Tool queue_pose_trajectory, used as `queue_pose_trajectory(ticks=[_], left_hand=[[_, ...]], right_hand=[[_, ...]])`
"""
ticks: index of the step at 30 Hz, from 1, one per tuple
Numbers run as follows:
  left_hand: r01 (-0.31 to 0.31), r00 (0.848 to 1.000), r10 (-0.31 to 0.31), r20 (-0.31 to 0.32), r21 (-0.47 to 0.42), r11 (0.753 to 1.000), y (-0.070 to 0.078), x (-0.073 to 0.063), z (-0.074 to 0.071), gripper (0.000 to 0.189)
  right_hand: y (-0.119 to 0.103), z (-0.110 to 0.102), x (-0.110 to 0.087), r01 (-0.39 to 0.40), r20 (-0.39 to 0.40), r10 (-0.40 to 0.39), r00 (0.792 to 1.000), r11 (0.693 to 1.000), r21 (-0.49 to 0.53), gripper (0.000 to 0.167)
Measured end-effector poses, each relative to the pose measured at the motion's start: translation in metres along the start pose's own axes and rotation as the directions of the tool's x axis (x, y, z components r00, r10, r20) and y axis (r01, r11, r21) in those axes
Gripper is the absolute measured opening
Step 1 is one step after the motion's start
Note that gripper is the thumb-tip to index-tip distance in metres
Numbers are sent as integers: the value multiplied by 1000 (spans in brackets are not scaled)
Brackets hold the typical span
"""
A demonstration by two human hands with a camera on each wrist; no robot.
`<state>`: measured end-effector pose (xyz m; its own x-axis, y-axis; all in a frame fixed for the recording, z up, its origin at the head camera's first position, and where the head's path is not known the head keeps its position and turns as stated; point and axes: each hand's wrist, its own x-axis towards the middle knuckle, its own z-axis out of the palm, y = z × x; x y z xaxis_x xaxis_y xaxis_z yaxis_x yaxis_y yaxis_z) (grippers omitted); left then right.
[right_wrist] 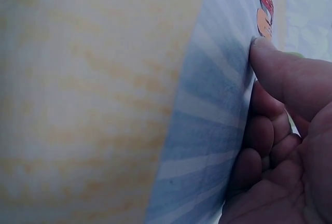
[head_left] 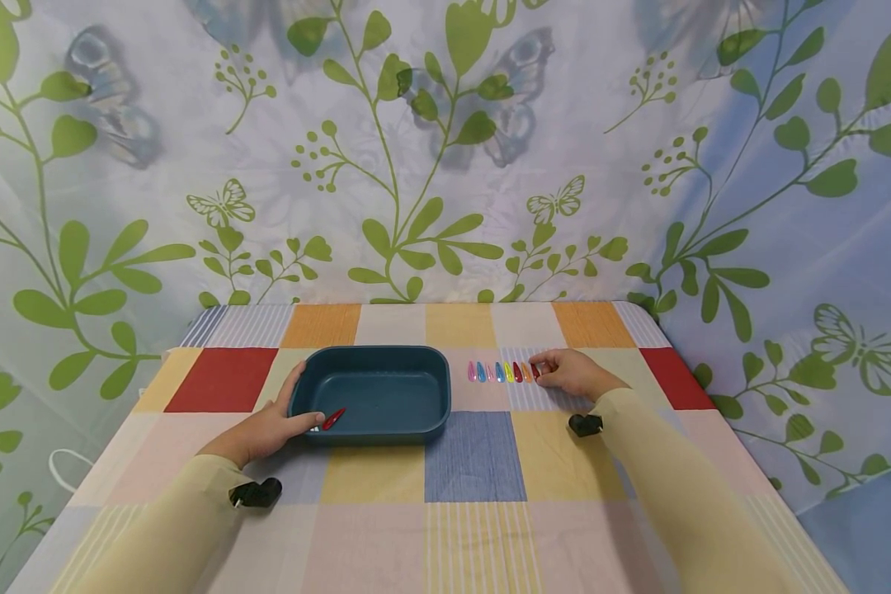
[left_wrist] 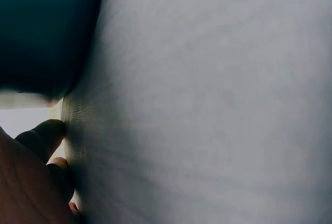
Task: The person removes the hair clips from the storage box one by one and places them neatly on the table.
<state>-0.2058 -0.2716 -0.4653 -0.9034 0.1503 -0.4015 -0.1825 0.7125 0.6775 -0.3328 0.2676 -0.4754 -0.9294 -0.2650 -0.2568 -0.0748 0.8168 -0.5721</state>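
Observation:
A dark teal plastic bin stands on the table. My left hand holds its left end, thumb over the front left corner and fingers along the outer left side. A red snap hair clip lies inside, close to that thumb. Right of the bin, several colourful hair clips lie in a row. My right hand pinches a dark red hair clip at the row's right end, mostly hidden by the fingers. In the right wrist view, the thumb is extended and the other fingers are curled.
A patchwork-patterned cloth covers the table. Leaf and butterfly curtains hang right behind its far edge and along both sides. A white cable loop shows at the left edge. Each sleeve carries a small black wrist device.

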Motion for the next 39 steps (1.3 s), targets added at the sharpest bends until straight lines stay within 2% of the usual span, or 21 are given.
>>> queue_pose_trajectory(ticks=[14,21,28,32,34,39], left_hand=[[-15,1000,15,-16,7,1000,0,-2,1,115],[-29,999,29,-19,2,1000,-1,-3,2,114],[-33,999,33,-23,-1,999,-2,-3,5,114],[-39,999,40,-27,16,999,-4,-2,6,115],[-45,998,46,-31,25,999,-4,-3,6,114],[-51,998,52,-40,29,998,-3,-3,4,114]], right_hand=[[0,0,1,40,3,-40,999,999,15,46],[2,1,1,19,9,-19,1000,999,33,49],[1,-9,-3,59,15,-60,998,998,25,55],[-15,-18,-2,103,7,-104,995,994,40,50],[-30,-22,0,133,0,-133,991,990,45,49],[-89,-26,6,242,23,-243,970,969,40,46]])
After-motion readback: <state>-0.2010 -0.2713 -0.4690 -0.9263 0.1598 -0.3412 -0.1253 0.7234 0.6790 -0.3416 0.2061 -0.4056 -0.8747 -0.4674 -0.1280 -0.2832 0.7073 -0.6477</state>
